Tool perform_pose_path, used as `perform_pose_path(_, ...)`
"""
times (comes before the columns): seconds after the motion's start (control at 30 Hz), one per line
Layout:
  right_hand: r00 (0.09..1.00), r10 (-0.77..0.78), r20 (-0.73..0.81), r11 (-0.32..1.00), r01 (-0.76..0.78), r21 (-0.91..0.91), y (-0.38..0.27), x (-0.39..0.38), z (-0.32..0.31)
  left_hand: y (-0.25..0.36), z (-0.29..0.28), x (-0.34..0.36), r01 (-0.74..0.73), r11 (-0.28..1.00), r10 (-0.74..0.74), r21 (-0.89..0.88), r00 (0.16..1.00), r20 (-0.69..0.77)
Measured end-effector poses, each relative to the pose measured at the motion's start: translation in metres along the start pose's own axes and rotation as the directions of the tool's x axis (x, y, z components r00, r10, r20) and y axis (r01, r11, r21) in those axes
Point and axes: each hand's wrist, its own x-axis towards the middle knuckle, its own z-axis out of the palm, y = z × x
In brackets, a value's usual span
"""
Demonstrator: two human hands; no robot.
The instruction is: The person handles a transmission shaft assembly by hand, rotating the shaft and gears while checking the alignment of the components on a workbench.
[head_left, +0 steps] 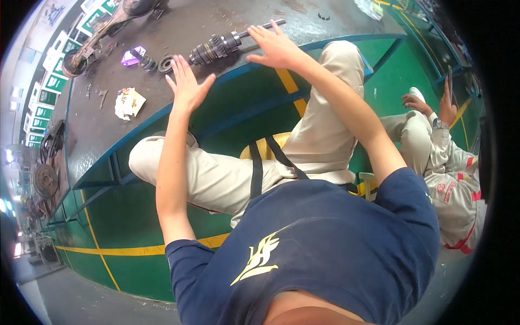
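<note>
A gear shaft with several gears and rings stacked along it lies on the dark metal workbench. Its thin bare end points to the far right, beside the fingertips of my right hand. That hand is open, fingers stretched out and thumb apart. My left hand is open too, fingers extended at the bench's near edge. Close to its fingertips lie a loose gear ring and a small dark toothed part. Whether either hand touches these parts I cannot tell.
A purple packet and a crumpled paper wrapper lie on the bench's left. Behind them is a long rusty axle housing. At right, a seated person holds a phone. Blue bench legs stand below.
</note>
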Motion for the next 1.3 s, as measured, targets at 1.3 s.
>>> perform_pose_path(1.3, 0.981, 0.027, 0.194, 0.999, -0.034, 0.029, 0.006, 0.072, 0.014, -0.051, -0.008, 0.102, -0.009, 0.999, -0.004, 0.045, 0.960, 0.278)
